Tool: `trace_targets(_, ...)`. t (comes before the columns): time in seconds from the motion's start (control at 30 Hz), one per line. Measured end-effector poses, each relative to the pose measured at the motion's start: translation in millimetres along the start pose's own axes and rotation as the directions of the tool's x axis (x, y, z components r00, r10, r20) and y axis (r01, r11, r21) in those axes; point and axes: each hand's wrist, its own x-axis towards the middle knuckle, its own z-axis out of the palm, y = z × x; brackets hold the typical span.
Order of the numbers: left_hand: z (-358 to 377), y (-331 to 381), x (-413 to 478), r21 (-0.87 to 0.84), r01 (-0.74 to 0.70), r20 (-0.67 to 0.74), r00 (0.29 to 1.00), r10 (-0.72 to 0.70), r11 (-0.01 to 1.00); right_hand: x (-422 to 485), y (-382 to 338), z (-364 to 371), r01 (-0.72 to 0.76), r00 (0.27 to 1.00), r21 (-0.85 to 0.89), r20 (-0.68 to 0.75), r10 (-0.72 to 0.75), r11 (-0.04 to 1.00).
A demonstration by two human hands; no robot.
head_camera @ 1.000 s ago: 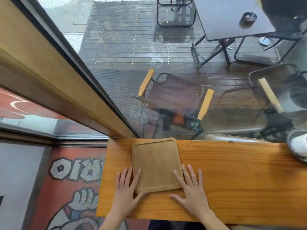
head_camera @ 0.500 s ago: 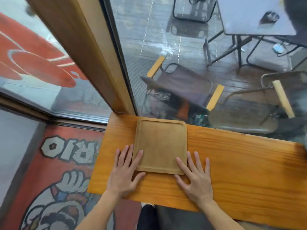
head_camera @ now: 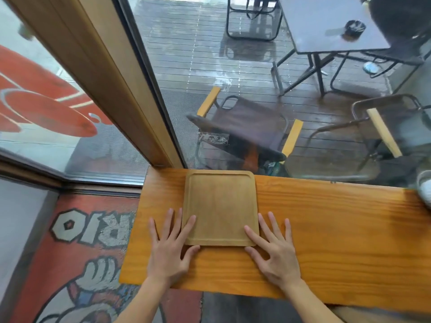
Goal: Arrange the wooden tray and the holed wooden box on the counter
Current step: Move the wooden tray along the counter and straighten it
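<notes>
Wooden tray (head_camera: pixel 220 208) touched by flat, spread left hand (head_camera: pixel 171 248) and right hand (head_camera: pixel 274 250).

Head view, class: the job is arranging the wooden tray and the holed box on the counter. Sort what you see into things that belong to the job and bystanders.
Job:
wooden tray
counter
left hand
right hand
(holed box not in view)

Bystanders:
folding chair outside
outdoor table
ashtray
white object at counter's right end

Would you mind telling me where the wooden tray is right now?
In the head view, the wooden tray lies flat near the counter's left end, against the window, between the left hand and right hand.
</notes>
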Motion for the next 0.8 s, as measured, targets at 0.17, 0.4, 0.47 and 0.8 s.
trace_targets(0.17,1.8,-1.5,2.1,-0.014,-0.026,-0.051,0.998,0.026,1.0,0.9,5.3,0.8,0.046,0.997,0.084,-0.072,-0.04,0.995)
trace_targets(0.4,8.0,-3.4,1.7,0.027,-0.07,-0.101,0.992,0.072,0.997,-1.2,8.8,2.2,0.082,0.99,0.149,-0.122,-0.064,0.985)
trace_targets(0.47,6.7,-3.7,1.1,0.034,-0.069,-0.09,0.993,0.072,0.997,-1.0,7.1,3.0,0.076,0.992,0.124,-0.114,-0.062,0.989)
trace_targets(0.8,4.7,-3.3,0.2,-0.001,-0.086,-0.098,0.992,0.085,0.996,-0.9,8.7,5.9,0.087,0.993,0.068,-0.084,-0.081,0.994)
